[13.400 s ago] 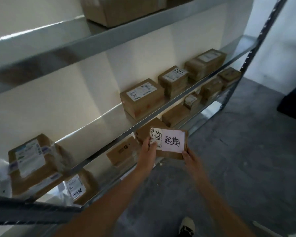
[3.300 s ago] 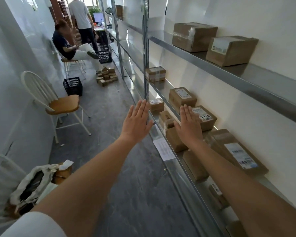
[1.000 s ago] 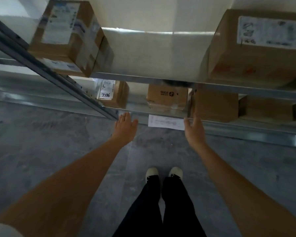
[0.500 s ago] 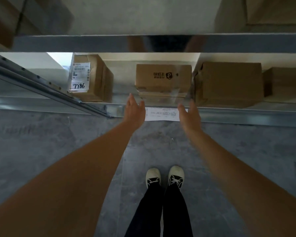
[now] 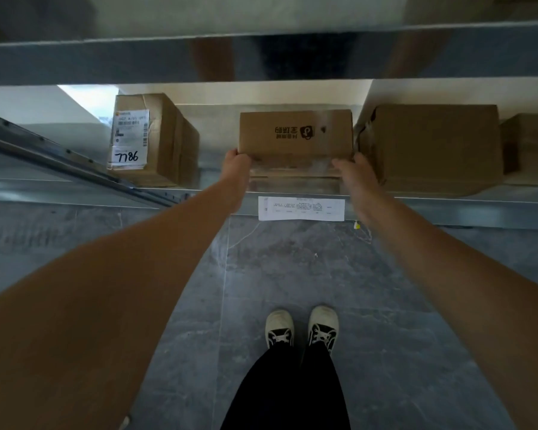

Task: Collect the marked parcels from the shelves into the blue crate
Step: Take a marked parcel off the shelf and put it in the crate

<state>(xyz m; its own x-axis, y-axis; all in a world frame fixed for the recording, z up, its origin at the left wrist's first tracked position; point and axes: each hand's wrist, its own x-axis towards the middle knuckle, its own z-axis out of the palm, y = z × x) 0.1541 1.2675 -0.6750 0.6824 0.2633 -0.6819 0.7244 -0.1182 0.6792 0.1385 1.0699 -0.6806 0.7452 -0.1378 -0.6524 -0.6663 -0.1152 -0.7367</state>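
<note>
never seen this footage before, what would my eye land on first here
First, the two bare arms reaching to the low shelf, left hand and right hand on the near corners of the printed box. Next, left of it, the box marked 7786. Then the white paper slip on the shelf edge.

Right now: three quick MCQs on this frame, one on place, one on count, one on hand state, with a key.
1. The box with the handwritten label sits where, seen from here?
A. left of the held box
B. right of it
C. on the floor

2. How many hands are on the printed box?
A. none
B. one
C. two

3. The paper slip is:
A. in a hand
B. hanging at the shelf edge
C. on a shoe

Key: A, it stands leftmost; C, left hand and right hand grip its near corners; B, it hangs below the box.
</note>
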